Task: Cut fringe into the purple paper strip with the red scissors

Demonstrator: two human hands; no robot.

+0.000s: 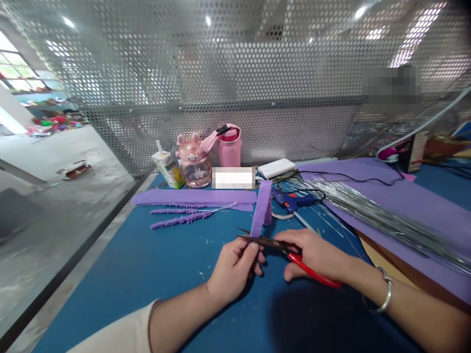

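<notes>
My left hand (235, 267) pinches the near end of a purple strip (262, 208), which stands up and folds over away from me. In my right hand (312, 252) is a pair of scissors (307, 269) with red handles and dark blades. The blades are parted around the strip, just above my left fingertips. Beyond my left hand lie several purple fringed stems (182, 220) with thin wire ends, beside a stack of flat purple strips (198, 197).
A blue glue gun (294, 200) with a cord lies behind the scissors. Bundled silvery wires (382, 225) rest on purple sheets (368, 174) at right. Along the back stand a drink carton (168, 169), a clear bottle (195, 166), a pink bottle (230, 149) and a white box (276, 168), before a perforated metal screen (221, 73).
</notes>
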